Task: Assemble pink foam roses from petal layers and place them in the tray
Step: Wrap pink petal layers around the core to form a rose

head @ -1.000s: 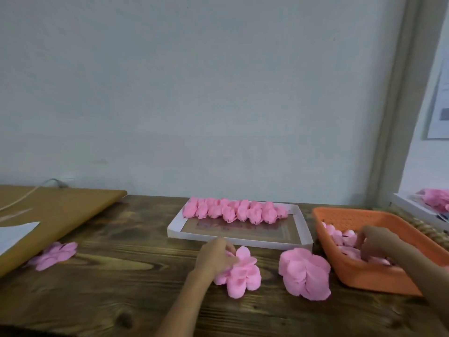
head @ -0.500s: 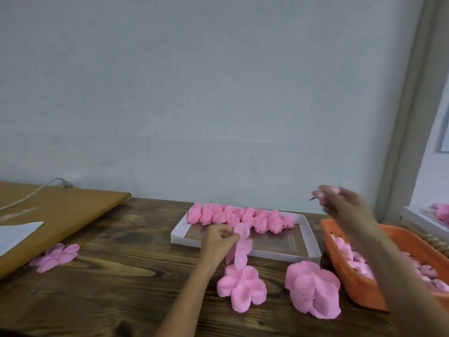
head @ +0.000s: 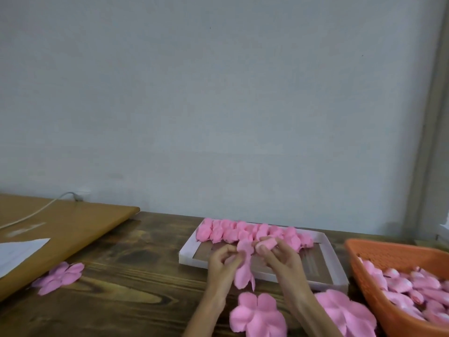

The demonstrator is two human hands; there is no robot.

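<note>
My left hand [head: 222,262] pinches a pink petal layer [head: 244,268] that hangs down between both hands. My right hand [head: 279,257] pinches a small pink rosebud core [head: 268,243] right beside the layer's top. Both hands hover over the near rim of the white tray [head: 189,255], which carries a row of finished pink roses [head: 252,233] along its far side. Two stacks of flat petal layers lie on the table before me, a smaller stack [head: 257,317] and a larger stack [head: 345,312].
An orange basket [head: 379,259] of pink buds sits at the right. A loose petal layer [head: 59,277] lies at the left next to a tan board [head: 60,229] with white paper [head: 17,251] and a cable. The wall stands close behind the dark wooden table [head: 136,283].
My right hand carried a bud from the orange basket to the middle. My left hand lifted a petal layer off the smaller stack. Both hands now meet over the tray's near rim.
</note>
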